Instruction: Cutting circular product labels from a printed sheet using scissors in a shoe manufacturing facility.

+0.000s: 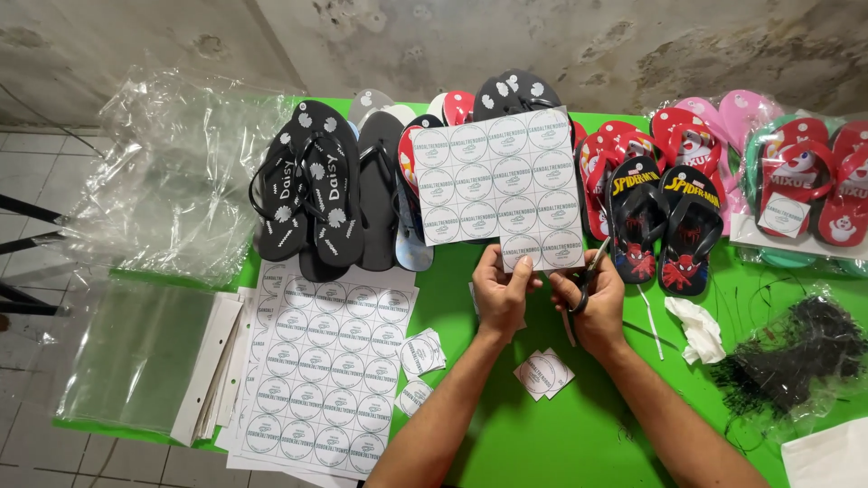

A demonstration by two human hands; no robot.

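A green tabletop fills the view under a stained grey wall, with rows of flip-flops from ten to two o'clock. A stack of label sheets lies at eight o'clock. At centre, the left hand pinches the lower edge of a round-sticker sheet, which rises toward twelve o'clock. The right hand, just beside at three o'clock, is clenched around scissors, blades at the sheet's bottom right corner. Cut labels lie below.

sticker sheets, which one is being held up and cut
The partly cut sticker sheet held up over the sandals, pinched by the left hand; the full sheets lie flat on the table.
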